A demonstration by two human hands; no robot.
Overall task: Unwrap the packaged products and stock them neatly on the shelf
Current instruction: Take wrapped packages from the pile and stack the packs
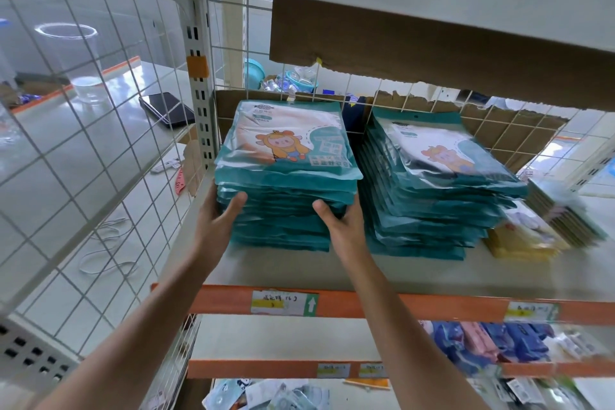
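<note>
A tall stack of teal packets (286, 143) with a cartoon figure on top stands on the pale shelf board (299, 268), close to its left end. My left hand (218, 216) holds the stack's left side, thumb on the front edges, fingers round the side and hidden. On the right side my right hand (339, 220) holds it the same way, its fingers tucked into the gap beside a second teal stack (439, 156).
Yellow packets (522, 243) and thin flat packs (565, 220) lie right of the second stack. Torn cardboard (432, 43) hangs over the wire back. A wire mesh panel (100, 143) closes the left side, with a phone (166, 108) behind it. Blue and pink goods (492, 343) fill the lower shelf.
</note>
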